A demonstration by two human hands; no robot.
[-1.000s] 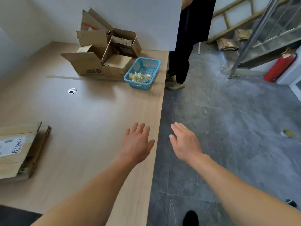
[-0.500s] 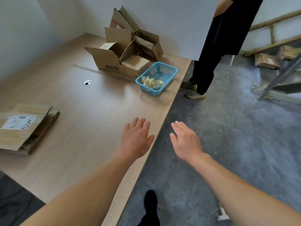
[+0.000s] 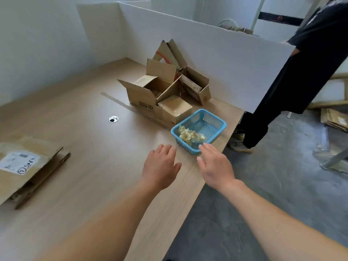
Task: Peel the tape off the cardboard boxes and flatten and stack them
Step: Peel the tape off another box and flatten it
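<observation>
The left hand [image 3: 160,166] and right hand [image 3: 214,166] hover flat and empty over the pale wooden tabletop [image 3: 84,129]. Open brown cardboard boxes [image 3: 148,94] stand at twelve o'clock (blue plastic basket [image 3: 219,121] just nearer); flattened brown cardboard stack [image 3: 30,166] at nine.

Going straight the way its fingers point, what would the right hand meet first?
Probably the blue basket, just ahead of the right hand; height above its rim is unclear.
</observation>
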